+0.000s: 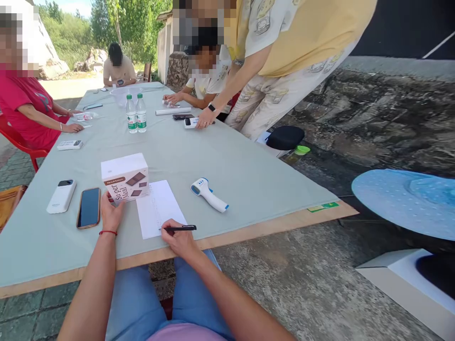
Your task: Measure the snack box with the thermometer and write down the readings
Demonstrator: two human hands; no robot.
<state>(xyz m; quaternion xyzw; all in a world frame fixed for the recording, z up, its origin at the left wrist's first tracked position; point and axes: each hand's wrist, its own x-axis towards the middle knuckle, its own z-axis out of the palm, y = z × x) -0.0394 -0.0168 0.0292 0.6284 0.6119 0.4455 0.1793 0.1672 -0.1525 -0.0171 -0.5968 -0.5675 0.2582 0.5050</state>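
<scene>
My right hand [180,241] grips a black pen [183,228], its tip at the lower part of a white sheet of paper [156,213]. Small handwriting runs down the sheet. My left hand [112,213] is closed on the lower left side of a white and brown box [124,177], which is tilted and overlaps the top of the paper. Part of my fingers is hidden behind the box. Left of that hand lies a smartphone [88,208] with a dark screen. A white power bank [61,196] is beside it. To the right of the paper rests a white and blue infrared thermometer [209,194].
Two water bottles [131,116] stand mid-table. Another power bank [70,145] lies at the left edge. On the right, a standing person's hand [206,117] touches a white device [191,123]. Several other people sit around the table [249,189]. A blue dotted round object [405,201] is off the right side.
</scene>
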